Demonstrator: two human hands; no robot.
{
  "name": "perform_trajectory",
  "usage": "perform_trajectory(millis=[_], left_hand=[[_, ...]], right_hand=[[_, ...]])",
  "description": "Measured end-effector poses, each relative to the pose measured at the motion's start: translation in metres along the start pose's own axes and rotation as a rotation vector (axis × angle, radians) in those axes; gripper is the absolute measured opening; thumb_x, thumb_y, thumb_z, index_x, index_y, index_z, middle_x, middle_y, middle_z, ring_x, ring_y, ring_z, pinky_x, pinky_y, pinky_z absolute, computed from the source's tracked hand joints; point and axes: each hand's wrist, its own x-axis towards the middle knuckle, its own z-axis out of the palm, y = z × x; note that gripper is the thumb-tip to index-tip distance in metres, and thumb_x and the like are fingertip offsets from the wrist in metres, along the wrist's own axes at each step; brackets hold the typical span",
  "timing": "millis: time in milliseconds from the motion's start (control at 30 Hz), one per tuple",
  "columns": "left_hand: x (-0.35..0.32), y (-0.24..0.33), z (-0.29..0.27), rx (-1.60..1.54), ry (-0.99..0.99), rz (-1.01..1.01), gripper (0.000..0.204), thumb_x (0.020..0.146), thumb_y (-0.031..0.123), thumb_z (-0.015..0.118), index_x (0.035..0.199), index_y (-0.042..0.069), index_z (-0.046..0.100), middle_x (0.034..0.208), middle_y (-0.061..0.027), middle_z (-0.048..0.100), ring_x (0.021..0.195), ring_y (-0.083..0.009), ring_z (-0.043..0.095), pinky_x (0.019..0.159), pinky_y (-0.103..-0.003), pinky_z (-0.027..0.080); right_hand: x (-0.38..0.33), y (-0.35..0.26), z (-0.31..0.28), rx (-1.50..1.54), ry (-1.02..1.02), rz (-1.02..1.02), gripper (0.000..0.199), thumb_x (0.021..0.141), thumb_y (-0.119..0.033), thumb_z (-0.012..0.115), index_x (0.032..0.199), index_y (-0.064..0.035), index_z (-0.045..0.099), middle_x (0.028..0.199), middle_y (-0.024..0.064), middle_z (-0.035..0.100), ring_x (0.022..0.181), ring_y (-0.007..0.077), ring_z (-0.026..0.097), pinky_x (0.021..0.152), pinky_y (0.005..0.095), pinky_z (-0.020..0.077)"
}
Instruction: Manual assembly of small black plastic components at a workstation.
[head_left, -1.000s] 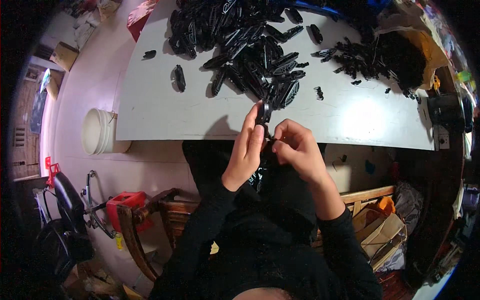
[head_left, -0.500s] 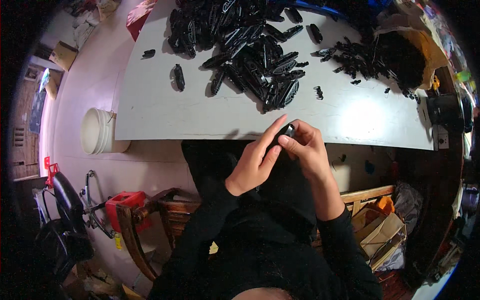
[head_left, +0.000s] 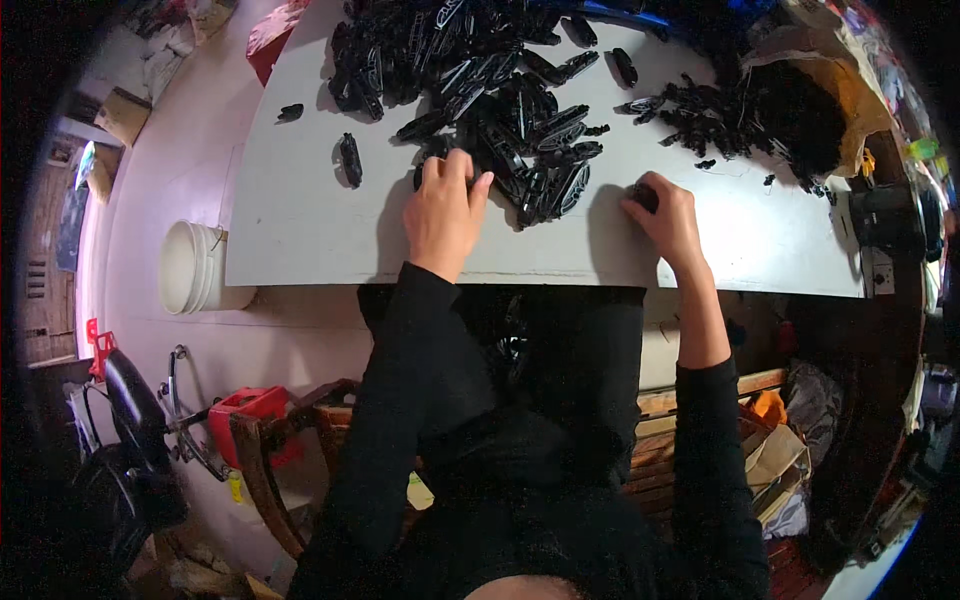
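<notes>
On the white table [head_left: 310, 225] lies a heap of long black plastic parts [head_left: 520, 140]. My left hand [head_left: 442, 215] is at the heap's near left edge, its fingers curled over an elongated black plastic part; the fingertips are partly hidden. To the right of the heap, my right hand [head_left: 672, 220] pinches a small black plastic piece [head_left: 643, 197] at the tabletop. Shiny black parts [head_left: 512, 345] show dimly on my lap, below the table edge.
Small black pieces [head_left: 720, 125] spill from an open brown bag [head_left: 850, 95] at the back right. Two single parts lie left of the heap, one of them an elongated black part [head_left: 349, 160]. A white bucket [head_left: 185, 268] stands beside the table, left.
My hands have parted from the black part they held together near the table edge. The left went forward-left to the heap; the right went right, onto the small piece.
</notes>
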Motion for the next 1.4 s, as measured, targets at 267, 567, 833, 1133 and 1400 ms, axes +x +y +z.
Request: perform_trajectory(millis=[267,567,833,1133,1400], left_hand=[[-0.030,-0.017,-0.003,-0.763,0.141,-0.102,0.023,0.087,0.008,0.054,0.108,0.001,0.049,0.080,-0.0024,0.055,0.071,-0.0105,0.058,0.060,-0.024,0.045],[-0.067,0.033,-0.035,-1.306,-0.272,-0.320,0.026,0.090,0.014,0.045,0.113,0.002,0.044,0.091,-0.0073,0.057,0.068,-0.0103,0.056,0.056,-0.020,0.042],[-0.078,0.041,-0.034,-1.176,-0.291,-0.199,0.041,0.094,0.021,0.036,0.129,0.000,0.034,0.095,-0.0018,0.050,0.071,-0.0063,0.044,0.062,-0.020,0.037],[-0.079,0.038,-0.028,-0.916,-0.285,0.187,0.050,0.095,0.016,0.037,0.137,-0.005,0.020,0.138,-0.0223,0.031,0.129,-0.0296,0.031,0.104,-0.035,0.025],[-0.085,0.041,-0.031,-1.015,-0.358,0.102,0.051,0.094,0.016,0.040,0.136,-0.005,0.022,0.139,-0.0209,0.031,0.128,-0.0277,0.033,0.104,-0.034,0.026]], right_hand=[[-0.037,-0.043,-0.011,1.134,-0.212,0.520,0.017,0.078,-0.011,0.066,0.089,-0.0030,0.056,0.071,0.0064,0.061,0.051,0.0056,0.046,0.045,0.0182,0.0332],[-0.059,-0.096,-0.006,1.226,-0.252,0.480,0.010,0.078,-0.006,0.064,0.085,-0.0019,0.058,0.061,-0.0013,0.050,0.047,0.0052,0.044,0.041,0.0181,0.0304],[-0.058,-0.130,0.006,1.256,-0.290,0.489,0.011,0.078,-0.005,0.064,0.084,-0.0026,0.054,0.062,0.0015,0.055,0.045,0.0063,0.047,0.042,0.0182,0.0327],[-0.053,-0.136,-0.002,0.955,-0.230,0.257,0.017,0.078,-0.001,0.059,0.095,-0.0010,0.055,0.069,-0.0021,0.053,0.052,0.0022,0.042,0.046,0.0166,0.0315],[-0.055,-0.127,0.007,0.869,-0.073,0.149,0.032,0.076,-0.005,0.067,0.104,-0.0047,0.051,0.081,-0.0004,0.053,0.059,0.0023,0.044,0.049,0.0162,0.0332]])
